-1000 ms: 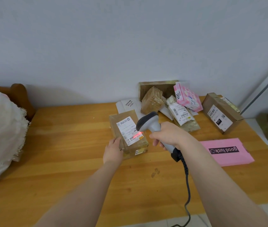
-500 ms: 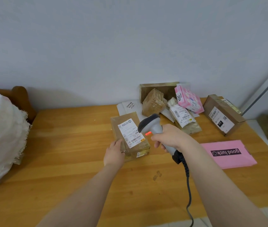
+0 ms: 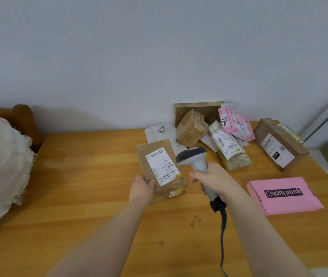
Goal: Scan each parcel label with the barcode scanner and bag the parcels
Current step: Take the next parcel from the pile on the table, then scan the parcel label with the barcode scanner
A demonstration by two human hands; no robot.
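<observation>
Head: one scanner (image 3: 194, 157), one gripped parcel (image 3: 160, 166)

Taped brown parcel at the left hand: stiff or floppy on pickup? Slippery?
The brown parcel looks like a flat-sided carton, so probably stiff and unlikely to roll. Its glossy tape wrap may be slippery. The left hand grips only its near corner, so it could pivot when lifted.
</observation>
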